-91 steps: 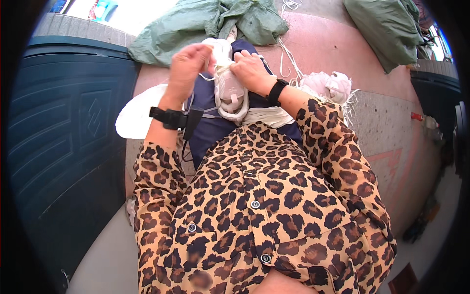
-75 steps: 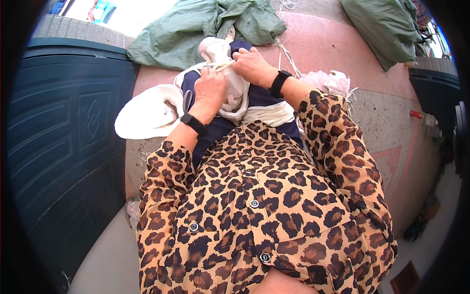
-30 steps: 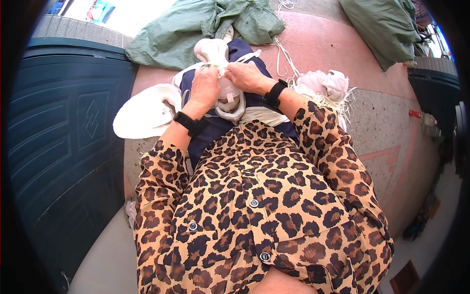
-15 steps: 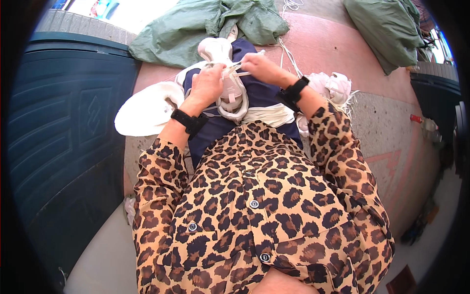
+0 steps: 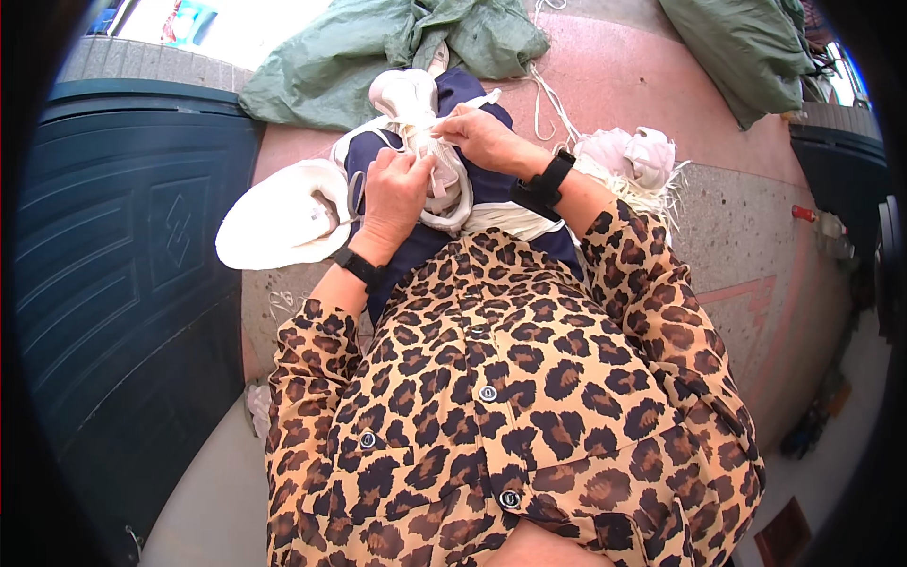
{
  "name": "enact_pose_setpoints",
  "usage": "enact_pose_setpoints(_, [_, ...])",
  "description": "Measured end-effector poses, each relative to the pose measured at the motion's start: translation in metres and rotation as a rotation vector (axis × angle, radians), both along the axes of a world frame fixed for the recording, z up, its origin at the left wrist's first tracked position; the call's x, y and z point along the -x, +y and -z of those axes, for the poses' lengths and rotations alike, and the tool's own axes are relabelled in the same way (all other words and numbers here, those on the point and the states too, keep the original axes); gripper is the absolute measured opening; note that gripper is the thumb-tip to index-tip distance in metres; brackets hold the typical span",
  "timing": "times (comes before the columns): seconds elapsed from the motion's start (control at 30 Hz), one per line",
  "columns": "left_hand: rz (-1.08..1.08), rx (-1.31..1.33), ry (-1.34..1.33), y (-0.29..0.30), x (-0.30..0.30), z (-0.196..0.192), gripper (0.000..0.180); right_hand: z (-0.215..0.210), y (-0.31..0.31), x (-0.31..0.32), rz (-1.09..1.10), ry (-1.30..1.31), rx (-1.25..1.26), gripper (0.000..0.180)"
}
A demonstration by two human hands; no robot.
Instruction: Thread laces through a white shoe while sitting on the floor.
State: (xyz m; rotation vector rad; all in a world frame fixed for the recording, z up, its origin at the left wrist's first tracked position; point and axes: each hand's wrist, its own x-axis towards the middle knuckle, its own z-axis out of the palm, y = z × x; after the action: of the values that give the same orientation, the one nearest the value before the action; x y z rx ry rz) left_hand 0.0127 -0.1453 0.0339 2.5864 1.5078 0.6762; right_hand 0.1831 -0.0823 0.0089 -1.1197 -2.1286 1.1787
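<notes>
A pale pink and white sneaker [image 5: 404, 94] rests on my dark blue lap cloth [image 5: 491, 184], its toe pointing away from me. My left hand [image 5: 397, 189] is closed in a pinch at the sneaker's lacing, at its left side. Opposite it, my right hand [image 5: 482, 140] pinches a white shoelace over the front of the lacing; the fingertips partly hide the lace. The two hands are close together but apart. A bundle of loose white laces [image 5: 515, 220] lies across my lap, nearer to me than the sneaker.
Left of my lap lies a white rounded thing like a hat [image 5: 274, 217]. Pale pink sneakers [image 5: 624, 151] and stringy laces [image 5: 657, 197] are heaped on the right. Green sacks [image 5: 326, 66] lie ahead and far right. A dark blue panelled door [image 5: 132, 236] stands at left.
My right hand has moved left and nearer the sneaker's middle. The left hand has dropped slightly toward me, and the lace stretched between the hands has drawn in to the sneaker.
</notes>
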Motion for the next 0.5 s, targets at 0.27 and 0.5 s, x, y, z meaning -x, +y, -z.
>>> enact_pose_setpoints(0.27, [-0.028,-0.032,-0.022,-0.006,-0.006,-0.001,0.019,0.009,-0.004,0.003,0.047,-0.198,-0.064,0.015])
enact_pose_setpoints(0.5, [-0.046,-0.038,-0.043,-0.008,-0.008,0.000,0.017,-0.003,-0.006,0.014,-0.031,-0.331,-0.253,0.010])
